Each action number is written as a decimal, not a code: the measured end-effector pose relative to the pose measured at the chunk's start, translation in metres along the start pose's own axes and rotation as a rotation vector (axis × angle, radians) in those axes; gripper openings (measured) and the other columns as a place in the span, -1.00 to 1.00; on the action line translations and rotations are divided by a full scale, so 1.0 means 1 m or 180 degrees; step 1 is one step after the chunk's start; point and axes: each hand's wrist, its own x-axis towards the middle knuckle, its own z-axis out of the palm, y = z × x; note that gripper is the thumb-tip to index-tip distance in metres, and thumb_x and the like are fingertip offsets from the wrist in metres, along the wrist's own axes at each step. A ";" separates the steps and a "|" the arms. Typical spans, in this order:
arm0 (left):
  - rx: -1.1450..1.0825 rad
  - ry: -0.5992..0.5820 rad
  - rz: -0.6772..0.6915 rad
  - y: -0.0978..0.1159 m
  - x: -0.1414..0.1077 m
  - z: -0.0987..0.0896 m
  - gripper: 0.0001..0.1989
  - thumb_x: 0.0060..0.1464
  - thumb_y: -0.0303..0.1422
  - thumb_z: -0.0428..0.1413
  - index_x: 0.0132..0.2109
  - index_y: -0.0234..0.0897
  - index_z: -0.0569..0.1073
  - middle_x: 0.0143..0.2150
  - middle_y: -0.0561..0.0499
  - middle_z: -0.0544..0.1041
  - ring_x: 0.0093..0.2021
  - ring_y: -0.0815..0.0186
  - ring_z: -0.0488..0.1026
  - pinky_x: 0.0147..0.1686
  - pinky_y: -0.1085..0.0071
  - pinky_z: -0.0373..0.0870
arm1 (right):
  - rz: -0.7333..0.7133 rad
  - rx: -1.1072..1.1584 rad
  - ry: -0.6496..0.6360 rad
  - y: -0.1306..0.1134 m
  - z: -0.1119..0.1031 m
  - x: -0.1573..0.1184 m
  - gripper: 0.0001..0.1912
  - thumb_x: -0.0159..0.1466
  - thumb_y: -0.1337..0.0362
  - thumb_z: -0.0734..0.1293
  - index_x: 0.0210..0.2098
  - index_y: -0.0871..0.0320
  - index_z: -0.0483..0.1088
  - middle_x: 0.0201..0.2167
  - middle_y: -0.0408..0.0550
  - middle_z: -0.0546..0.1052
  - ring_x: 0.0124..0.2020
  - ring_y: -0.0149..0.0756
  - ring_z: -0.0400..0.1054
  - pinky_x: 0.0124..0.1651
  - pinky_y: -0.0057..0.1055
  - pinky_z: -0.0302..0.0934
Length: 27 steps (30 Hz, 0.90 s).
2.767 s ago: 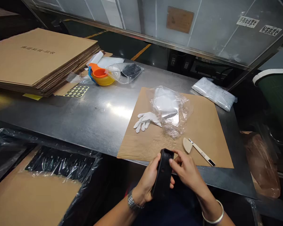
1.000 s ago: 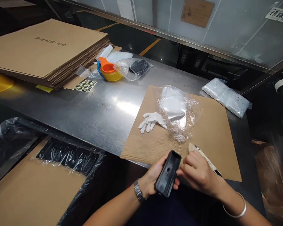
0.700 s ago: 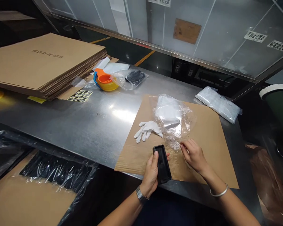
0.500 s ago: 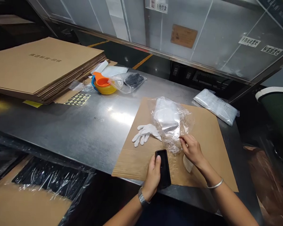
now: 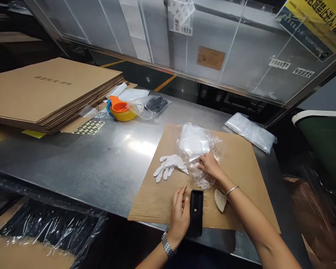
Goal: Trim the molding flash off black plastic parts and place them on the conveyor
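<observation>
One black oblong hollow case (image 5: pixel 196 218) across near edge of brown cardboard sheet (image 5: pixel 154 205); left hand (image 5: pixel 180 213) loosely open, thumb against case's left side; right hand (image 5: pixel 209 165) half-curled on clear crinkled plastic bag (image 5: pixel 193 150), cannot tell if pinching.

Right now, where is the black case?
In the head view, the black case is low and right of centre, immediately right of the left hand, at the near edge of the cardboard sheet.
</observation>
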 end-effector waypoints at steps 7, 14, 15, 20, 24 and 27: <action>0.0031 -0.0049 0.0029 0.004 0.007 -0.019 -0.67 0.19 -0.29 -0.13 0.04 -0.31 0.28 -0.01 -0.19 0.41 -0.11 0.26 0.43 -0.12 0.32 0.38 | 0.0218 0.0579 -0.0266 0.007 -0.005 0.008 -0.74 0.29 0.19 0.24 -0.09 0.20 0.33 -0.12 -0.04 0.42 -0.18 -0.29 0.36 -0.15 -0.24 0.30; 0.0716 -0.0602 0.1173 0.055 0.056 -0.014 -0.65 0.15 -0.42 -0.12 0.06 -0.19 0.36 0.05 -0.08 0.42 0.06 0.21 0.30 0.07 0.23 0.19 | 0.0351 0.1629 -0.0204 0.010 -0.017 0.004 -0.75 0.27 0.20 0.26 -0.14 0.23 0.35 -0.19 -0.07 0.44 -0.26 -0.33 0.38 -0.22 -0.30 0.32; 0.0870 -0.0742 0.1347 0.061 0.066 -0.008 -0.61 0.12 -0.45 -0.09 0.09 -0.16 0.34 0.11 -0.05 0.39 0.11 0.19 0.25 0.11 0.20 0.12 | 0.0363 0.1804 -0.0150 0.009 -0.018 0.003 -0.76 0.27 0.20 0.26 -0.15 0.24 0.35 -0.21 -0.08 0.44 -0.27 -0.34 0.38 -0.24 -0.31 0.32; 0.1565 -0.0967 0.1673 0.066 0.100 0.016 -0.56 0.04 -0.52 -0.04 0.10 -0.27 0.33 0.10 -0.17 0.40 0.08 0.04 0.25 0.10 0.00 -0.04 | 0.0469 0.2671 0.0357 0.009 -0.022 -0.004 -0.76 0.30 0.17 0.23 -0.19 0.24 0.35 -0.29 -0.10 0.44 -0.34 -0.40 0.37 -0.29 -0.36 0.31; 0.1769 -0.0843 0.1802 0.065 0.103 0.016 -0.61 0.12 -0.48 -0.11 0.10 -0.27 0.32 0.12 -0.15 0.39 0.05 0.06 0.26 0.04 0.03 0.02 | 0.0568 0.3174 0.0782 0.016 -0.027 -0.012 -0.71 0.31 0.12 0.19 -0.17 0.23 0.33 -0.30 -0.10 0.43 -0.37 -0.41 0.36 -0.32 -0.37 0.30; 0.1733 -0.0676 0.1882 0.070 0.101 0.011 -0.62 0.15 -0.46 -0.12 0.10 -0.24 0.31 0.08 -0.11 0.41 0.05 0.10 0.26 0.03 0.09 0.07 | 0.0483 0.3340 0.0936 0.012 -0.030 -0.018 -0.71 0.31 0.11 0.19 -0.22 0.23 0.33 -0.35 -0.13 0.43 -0.41 -0.43 0.34 -0.33 -0.39 0.28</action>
